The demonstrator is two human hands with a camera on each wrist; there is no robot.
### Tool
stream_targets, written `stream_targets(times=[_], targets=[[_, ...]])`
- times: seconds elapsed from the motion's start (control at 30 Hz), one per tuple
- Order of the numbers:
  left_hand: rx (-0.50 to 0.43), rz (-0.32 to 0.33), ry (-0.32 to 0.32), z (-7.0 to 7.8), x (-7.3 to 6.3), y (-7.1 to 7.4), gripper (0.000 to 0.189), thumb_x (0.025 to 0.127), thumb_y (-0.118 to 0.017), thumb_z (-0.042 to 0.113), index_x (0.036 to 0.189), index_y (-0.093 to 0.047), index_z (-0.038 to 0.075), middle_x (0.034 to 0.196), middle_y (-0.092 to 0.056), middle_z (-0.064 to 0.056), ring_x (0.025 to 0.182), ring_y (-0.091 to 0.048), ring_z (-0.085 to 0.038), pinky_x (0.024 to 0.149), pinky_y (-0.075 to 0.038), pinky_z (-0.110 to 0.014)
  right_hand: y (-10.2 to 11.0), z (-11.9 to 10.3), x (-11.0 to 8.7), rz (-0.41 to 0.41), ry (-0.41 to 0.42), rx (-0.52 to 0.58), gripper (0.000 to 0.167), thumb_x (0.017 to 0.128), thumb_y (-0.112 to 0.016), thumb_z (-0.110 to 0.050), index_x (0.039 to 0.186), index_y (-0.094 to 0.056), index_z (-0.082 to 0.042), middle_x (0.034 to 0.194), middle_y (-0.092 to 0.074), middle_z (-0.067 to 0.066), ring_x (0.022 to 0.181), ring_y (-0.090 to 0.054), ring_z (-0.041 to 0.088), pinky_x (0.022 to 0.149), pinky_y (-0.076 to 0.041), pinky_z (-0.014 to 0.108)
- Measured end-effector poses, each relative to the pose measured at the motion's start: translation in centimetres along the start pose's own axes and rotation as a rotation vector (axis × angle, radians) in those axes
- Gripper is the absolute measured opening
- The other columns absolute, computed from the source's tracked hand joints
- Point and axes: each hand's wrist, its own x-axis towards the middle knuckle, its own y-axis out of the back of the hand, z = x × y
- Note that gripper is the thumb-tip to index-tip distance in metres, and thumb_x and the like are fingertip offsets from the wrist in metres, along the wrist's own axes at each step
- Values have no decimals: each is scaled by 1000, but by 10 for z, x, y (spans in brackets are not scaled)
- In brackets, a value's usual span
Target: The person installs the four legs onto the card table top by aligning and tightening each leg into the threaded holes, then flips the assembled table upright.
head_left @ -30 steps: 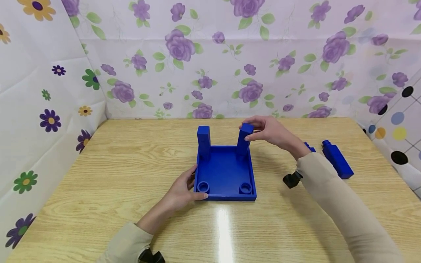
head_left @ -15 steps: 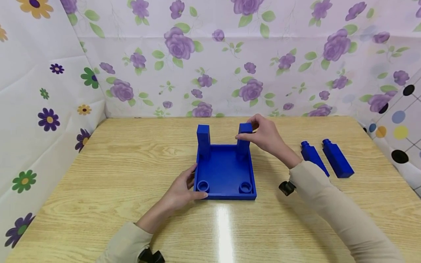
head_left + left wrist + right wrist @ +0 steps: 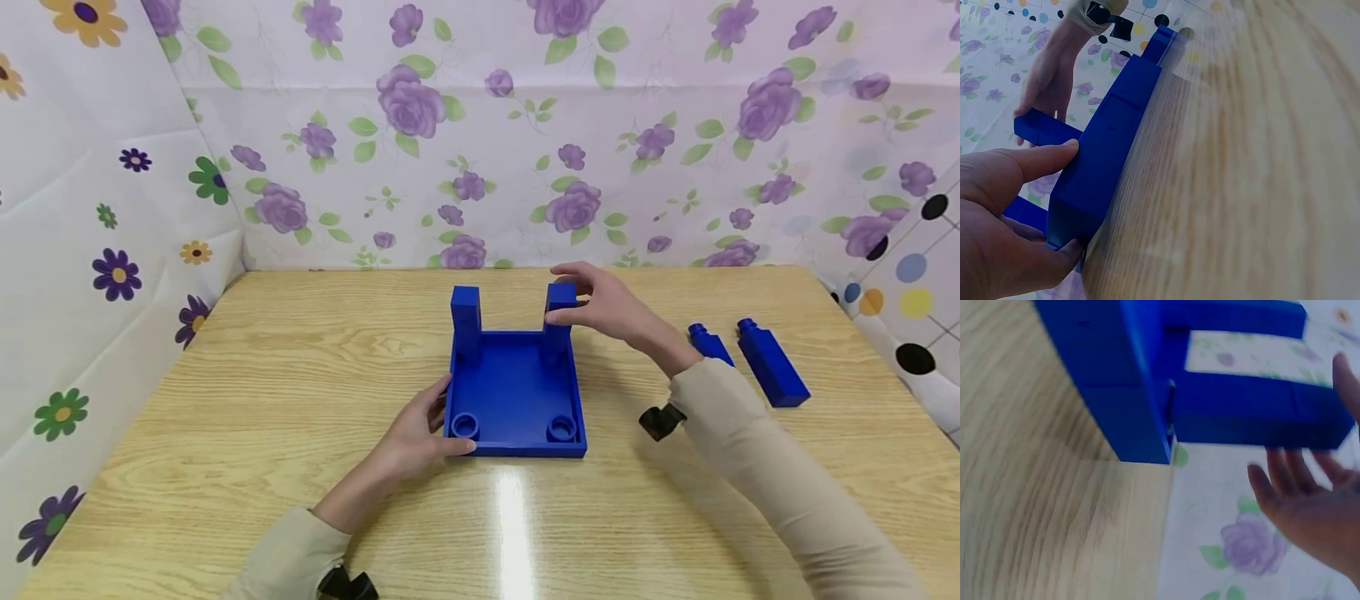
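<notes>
A blue square table top (image 3: 513,400) lies underside up, with a raised rim and round sockets in its two near corners. Its near left corner is held by my left hand (image 3: 412,433), thumb on the front rim and fingers along the side. Two blue legs stand upright in the far corners: a left leg (image 3: 467,321) and a right leg (image 3: 557,342). My right hand (image 3: 611,308) grips the right leg near its top, thumb in front, fingers behind. In the right wrist view, that leg (image 3: 1254,412) meets the table top with a thin gap at its base.
Two more blue legs with threaded ends lie on the wooden table (image 3: 300,375) to the right: an outer leg (image 3: 772,367) and an inner leg (image 3: 708,343) partly covered by my sleeve. A flowered cloth (image 3: 337,150) hangs behind the table's far edge.
The right leg has turned from a skewed angle to nearly square with the rim. My right hand's fingers have shifted around its top. The left hand has stayed in place.
</notes>
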Motion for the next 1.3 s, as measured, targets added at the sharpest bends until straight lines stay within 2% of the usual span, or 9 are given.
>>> stream_targets(times=[0.1,0.2,0.33,0.47,0.63,0.93,1.03,1.13,1.3], targets=[[6,-2,-3,-1,1,0,98,76,-80,0,153,-20,1,152,-28,-23,137,-30,-40,107,-33,-47,10,7,1,-88,40,129,67,88,-74,-24,146,-42,-11,143,-47,10,133,-38,27,107,-34,48],[4,-2,-9,-3,2,0,98,76,-80,0,153,-19,1,152,-28,-23,138,-30,-40,108,-33,-47,16,14,5,-184,90,267,63,90,-70,-13,146,-42,-8,145,-46,10,137,-34,25,112,-28,45],[-2,-4,-10,-4,2,0,98,76,-80,-1,153,-19,1,152,-28,-23,138,-30,-39,107,-33,-46,20,19,10,-285,117,410,60,92,-65,-4,146,-40,-1,145,-45,13,136,-37,26,108,-36,37],[10,-5,-6,-4,1,0,98,76,-80,0,153,-19,1,152,-28,-22,137,-31,-38,107,-34,-46,20,21,14,-321,95,478,57,92,-64,-2,144,-42,1,141,-50,13,132,-43,25,104,-40,31],[2,-6,-9,-3,1,0,98,76,-79,-1,153,-18,1,153,-28,-22,138,-30,-38,107,-35,-44,20,21,16,-325,61,503,57,91,-64,2,143,-43,2,138,-53,13,129,-47,23,104,-40,32],[-12,-9,-11,-2,1,1,97,77,-79,-2,153,-19,1,152,-28,-23,138,-30,-38,106,-36,-44,19,18,15,-287,41,438,58,88,-68,2,141,-45,3,136,-54,15,126,-50,23,99,-44,31],[-12,-9,-9,-1,1,1,97,77,-79,-2,153,-19,1,152,-28,-23,138,-30,-38,106,-36,-44,18,15,12,-220,32,330,58,87,-72,-6,140,-49,-1,134,-56,14,124,-51,24,99,-45,35],[-11,-9,-10,-1,1,1,97,77,-79,-2,153,-19,0,152,-27,-23,138,-30,-38,106,-36,-44,14,13,10,-122,19,192,58,85,-76,-17,136,-53,-6,136,-54,11,128,-46,26,102,-42,42],[-13,-14,-13,-1,0,2,97,77,-79,-2,153,-19,0,152,-27,-23,138,-30,-39,106,-36,-44,3,13,7,27,26,59,50,82,-80,-26,123,-59,-7,120,-60,9,114,-55,25,92,-47,41]])
